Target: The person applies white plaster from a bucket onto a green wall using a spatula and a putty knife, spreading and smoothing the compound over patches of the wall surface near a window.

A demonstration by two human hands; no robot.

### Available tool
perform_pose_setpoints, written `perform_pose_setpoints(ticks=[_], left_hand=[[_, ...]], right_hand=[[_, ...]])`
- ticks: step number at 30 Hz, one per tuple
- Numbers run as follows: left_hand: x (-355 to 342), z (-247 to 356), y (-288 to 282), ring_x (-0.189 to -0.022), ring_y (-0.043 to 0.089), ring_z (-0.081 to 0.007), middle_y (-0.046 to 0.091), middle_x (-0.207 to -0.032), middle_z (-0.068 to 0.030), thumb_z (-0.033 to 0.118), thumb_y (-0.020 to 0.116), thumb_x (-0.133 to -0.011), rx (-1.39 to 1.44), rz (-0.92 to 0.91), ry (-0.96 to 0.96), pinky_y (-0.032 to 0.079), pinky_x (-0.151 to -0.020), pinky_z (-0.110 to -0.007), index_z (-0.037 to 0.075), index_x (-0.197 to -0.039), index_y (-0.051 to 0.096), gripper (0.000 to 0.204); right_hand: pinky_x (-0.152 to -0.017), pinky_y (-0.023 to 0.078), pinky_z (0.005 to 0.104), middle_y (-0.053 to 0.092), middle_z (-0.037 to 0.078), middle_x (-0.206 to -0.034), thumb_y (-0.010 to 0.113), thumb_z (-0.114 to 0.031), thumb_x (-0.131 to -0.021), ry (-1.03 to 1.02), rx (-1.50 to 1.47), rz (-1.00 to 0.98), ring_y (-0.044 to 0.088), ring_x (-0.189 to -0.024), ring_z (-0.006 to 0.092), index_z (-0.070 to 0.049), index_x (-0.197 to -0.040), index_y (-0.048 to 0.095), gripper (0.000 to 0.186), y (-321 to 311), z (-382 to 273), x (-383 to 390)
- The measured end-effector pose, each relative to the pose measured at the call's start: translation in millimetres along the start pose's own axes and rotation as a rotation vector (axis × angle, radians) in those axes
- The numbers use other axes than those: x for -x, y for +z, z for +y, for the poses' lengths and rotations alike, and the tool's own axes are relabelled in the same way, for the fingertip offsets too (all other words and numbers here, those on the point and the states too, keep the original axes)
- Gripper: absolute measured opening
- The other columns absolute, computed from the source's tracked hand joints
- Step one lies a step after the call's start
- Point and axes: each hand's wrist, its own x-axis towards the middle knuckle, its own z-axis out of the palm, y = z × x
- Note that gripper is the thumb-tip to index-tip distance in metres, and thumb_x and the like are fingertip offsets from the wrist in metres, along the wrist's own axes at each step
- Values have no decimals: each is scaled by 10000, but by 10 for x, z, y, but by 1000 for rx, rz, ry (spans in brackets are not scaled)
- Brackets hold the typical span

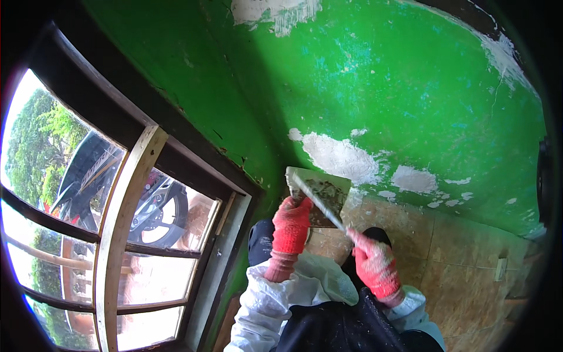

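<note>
Green wall (375, 88) fills most of the view, with white filler patches (340, 157) low down near the corner and a dark-framed window (117, 234) to your left; a motorcycle (146, 205) stands outside the glass. Below the wall you see brown floor tiles (457, 252).

Your left hand (291, 223), in a red glove, is closed around the handle of a wide putty plate (319, 193), which you hold just in front of the wall's lower edge. Your right hand (375, 264), also gloved in red, is clenched on a narrow scraper (316, 202) whose blade lies across the plate and touches it.

It seems you are now between strokes, wiping or loading the blade on the plate. The next move asks for a clean edge with an even amount of filler, and then a flat, steady pass over the bare spots beside the patches, without pressing the corner of the blade into the paint.
</note>
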Motion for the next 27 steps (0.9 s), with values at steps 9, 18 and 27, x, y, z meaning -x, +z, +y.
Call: perform_pose_setpoints(ticks=[9, 18, 27], left_hand=[[-173, -125, -98, -646, 558, -153, 614, -726, -62, 388, 665, -756, 54, -24, -172, 442, -631, -298, 42, -888, 630, 372], [-267, -570, 124, -573, 527, -176, 571, -651, -64, 386, 631, -779, 97, -23, -326, 415, -575, -322, 21, -891, 624, 381], [-142, -1439, 1043, -663, 593, -254, 611, -725, -138, 397, 591, -806, 293, 112, -621, 464, -648, -360, -19, -911, 592, 429]], right_hand=[[-659, 502, 385, 632, 169, -917, 544, -83, -798, 17, -24, 317, 620, -763, 332, -180, -1191, 556, 405, 598, 838, -420], [-947, 381, 400, 531, 192, -1145, 607, -251, -768, 237, 455, 72, 484, -1104, 327, -121, -1313, 398, 599, 1703, 2397, -754], [-907, 404, 417, 482, 163, -1192, 728, -200, -684, 148, 407, 134, 479, -1094, 329, -66, -1253, 448, 648, 1473, 1418, -450]])
